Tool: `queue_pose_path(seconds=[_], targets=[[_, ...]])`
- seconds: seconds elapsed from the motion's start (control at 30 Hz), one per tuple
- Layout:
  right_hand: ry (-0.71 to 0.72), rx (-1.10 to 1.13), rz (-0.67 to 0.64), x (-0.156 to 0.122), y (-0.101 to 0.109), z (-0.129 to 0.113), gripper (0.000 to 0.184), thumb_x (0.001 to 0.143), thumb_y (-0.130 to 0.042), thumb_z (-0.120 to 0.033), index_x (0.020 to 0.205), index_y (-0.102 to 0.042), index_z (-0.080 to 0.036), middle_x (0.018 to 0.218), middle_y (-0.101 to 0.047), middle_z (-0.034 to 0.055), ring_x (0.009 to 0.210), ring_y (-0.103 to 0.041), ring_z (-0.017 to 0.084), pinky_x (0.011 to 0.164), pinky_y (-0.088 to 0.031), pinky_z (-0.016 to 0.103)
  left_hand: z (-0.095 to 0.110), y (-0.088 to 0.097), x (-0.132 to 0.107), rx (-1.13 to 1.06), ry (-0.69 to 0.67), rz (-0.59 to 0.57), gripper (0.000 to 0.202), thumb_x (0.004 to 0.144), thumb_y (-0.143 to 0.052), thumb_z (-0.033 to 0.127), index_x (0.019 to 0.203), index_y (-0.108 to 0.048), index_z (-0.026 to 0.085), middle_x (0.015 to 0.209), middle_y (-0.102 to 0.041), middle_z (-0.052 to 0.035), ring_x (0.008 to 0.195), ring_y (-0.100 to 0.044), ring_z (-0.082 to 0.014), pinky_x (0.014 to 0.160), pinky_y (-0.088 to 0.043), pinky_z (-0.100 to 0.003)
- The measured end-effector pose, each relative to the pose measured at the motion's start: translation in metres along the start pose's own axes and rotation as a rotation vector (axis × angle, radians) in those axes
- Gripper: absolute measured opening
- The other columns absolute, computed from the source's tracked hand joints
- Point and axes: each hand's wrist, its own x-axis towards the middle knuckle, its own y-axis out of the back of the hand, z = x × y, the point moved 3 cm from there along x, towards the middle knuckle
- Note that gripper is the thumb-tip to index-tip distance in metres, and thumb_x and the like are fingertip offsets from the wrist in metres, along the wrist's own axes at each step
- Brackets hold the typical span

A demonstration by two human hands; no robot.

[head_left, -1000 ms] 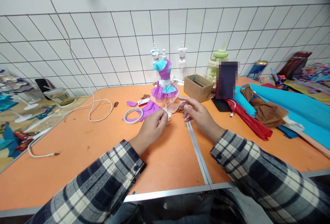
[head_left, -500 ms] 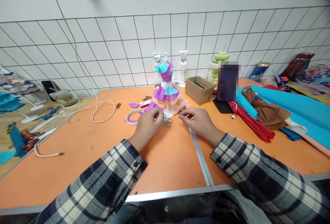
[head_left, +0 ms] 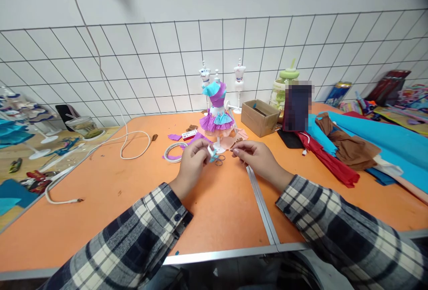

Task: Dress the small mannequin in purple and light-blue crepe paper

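My left hand [head_left: 194, 161] is closed in a pinch on a small white piece [head_left: 211, 151] that sticks out at its fingertips. A short gap to the right, my right hand [head_left: 259, 158] also pinches, but what its fingers hold is too small to make out. Just beyond both hands stands a small mannequin [head_left: 217, 103] in a purple and turquoise ruffled dress. Scissors [head_left: 219, 161] lie at its base between the hands. Beside my left hand is a roll of white tape [head_left: 171, 158], with purple scraps [head_left: 197, 137] and a small red-and-white box [head_left: 189, 135] behind it.
Two white mannequins, one of them [head_left: 239, 80] further right, stand by the tiled wall. A cardboard box [head_left: 259, 118], a dark phone [head_left: 297, 107] and a green-lidded bottle [head_left: 287, 76] stand at back right. Coloured fabrics [head_left: 347, 147] cover the right side. A white cable [head_left: 133, 157] crosses the left.
The white piece now shows at my left fingertips, and that hand has turned slightly. My right hand stays almost in place, still pinching. The whole view has shifted a little.
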Motion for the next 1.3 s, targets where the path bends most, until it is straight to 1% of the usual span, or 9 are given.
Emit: queue_pose_path(seconds=[0.03, 0.1, 0.17, 0.27, 0.33, 0.43, 0.7, 1.03, 1.3], targets=[[-0.042, 0.057, -0.011, 0.000, -0.001, 0.002, 0.028, 0.084, -0.062, -0.041, 0.094, -0.070, -0.017, 0.083, -0.072, 0.0056, 0.058, -0.059, 0.012, 0.050, -0.048, 0.024, -0.002, -0.002, 0.000, -0.061, 0.018, -0.035, 0.032, 0.071, -0.050, 0.015, 0.100, -0.063, 0.018, 0.066, -0.057, 0.0026, 0.052, -0.050, -0.0098, 0.049, -0.040, -0.022], [-0.092, 0.109, -0.018, 0.000, -0.002, 0.005, 0.031, 0.083, -0.063, -0.044, 0.095, -0.069, -0.016, 0.081, -0.070, 0.0048, 0.055, -0.058, 0.011, 0.048, -0.047, 0.022, -0.007, -0.009, -0.001, -0.152, 0.049, -0.125, 0.059, 0.075, -0.062, 0.019, 0.131, -0.049, 0.023, 0.093, -0.064, -0.0029, 0.073, -0.064, -0.0140, 0.063, -0.051, -0.027], [-0.092, 0.101, -0.017, 0.000, -0.005, 0.005, 0.031, 0.081, -0.065, -0.044, 0.094, -0.068, -0.016, 0.079, -0.069, 0.0037, 0.054, -0.057, 0.010, 0.049, -0.047, 0.023, -0.012, -0.019, -0.004, -0.168, 0.036, -0.180, 0.081, 0.072, -0.074, 0.021, 0.143, -0.035, 0.026, 0.109, -0.062, -0.0069, 0.098, -0.065, -0.0190, 0.083, -0.054, -0.034], [-0.077, 0.103, -0.021, -0.002, -0.009, 0.004, 0.030, 0.080, -0.066, -0.044, 0.091, -0.068, -0.016, 0.076, -0.068, 0.0024, 0.051, -0.057, 0.010, 0.048, -0.047, 0.023, -0.014, -0.029, -0.007, -0.171, -0.005, -0.144, 0.095, 0.071, -0.080, 0.022, 0.148, -0.024, 0.027, 0.102, -0.063, -0.0044, 0.103, -0.063, -0.0183, 0.093, -0.051, -0.036], [-0.080, 0.111, -0.021, -0.003, -0.011, 0.003, 0.031, 0.080, -0.067, -0.044, 0.092, -0.068, -0.016, 0.075, -0.068, 0.0019, 0.050, -0.057, 0.010, 0.047, -0.047, 0.023, -0.013, -0.031, -0.009, -0.191, -0.006, -0.110, 0.095, 0.074, -0.079, 0.022, 0.149, -0.021, 0.027, 0.097, -0.064, -0.0022, 0.098, -0.065, -0.0170, 0.091, -0.052, -0.035], [-0.086, 0.104, -0.019, -0.005, -0.013, 0.001, 0.031, 0.080, -0.066, -0.044, 0.093, -0.068, -0.016, 0.075, -0.068, 0.0019, 0.050, -0.057, 0.010, 0.047, -0.047, 0.023, -0.011, -0.030, -0.010, -0.189, -0.015, -0.092, 0.088, 0.074, -0.077, 0.021, 0.146, -0.026, 0.026, 0.092, -0.066, -0.0009, 0.093, -0.066, -0.0164, 0.088, -0.053, -0.034], [-0.088, 0.095, -0.023, -0.005, -0.013, 0.000, 0.030, 0.080, -0.066, -0.043, 0.093, -0.069, -0.017, 0.078, -0.069, 0.0024, 0.051, -0.058, 0.010, 0.047, -0.046, 0.023, -0.007, -0.025, -0.010, -0.105, -0.088, -0.028, 0.078, 0.078, -0.073, 0.020, 0.144, -0.030, 0.024, 0.092, -0.070, -0.0019, 0.089, -0.069, -0.0170, 0.086, -0.055, -0.034], [-0.075, 0.073, -0.031, -0.005, -0.013, -0.001, 0.027, 0.080, -0.065, -0.041, 0.093, -0.069, -0.017, 0.079, -0.068, 0.0022, 0.051, -0.057, 0.010, 0.050, -0.047, 0.024, -0.004, -0.024, -0.011, -0.010, -0.100, 0.027, 0.082, 0.077, -0.075, 0.018, 0.146, -0.031, 0.020, 0.088, -0.073, -0.0029, 0.090, -0.072, -0.0185, 0.090, -0.056, -0.037], [-0.075, 0.075, -0.040, -0.006, -0.014, -0.001, 0.029, 0.079, -0.067, -0.043, 0.092, -0.071, -0.017, 0.080, -0.069, 0.0028, 0.053, -0.057, 0.010, 0.051, -0.049, 0.024, -0.005, -0.023, -0.010, 0.031, -0.094, 0.039, 0.078, 0.078, -0.073, 0.019, 0.145, -0.032, 0.019, 0.086, -0.074, -0.0032, 0.088, -0.073, -0.0190, 0.085, -0.056, -0.035]])
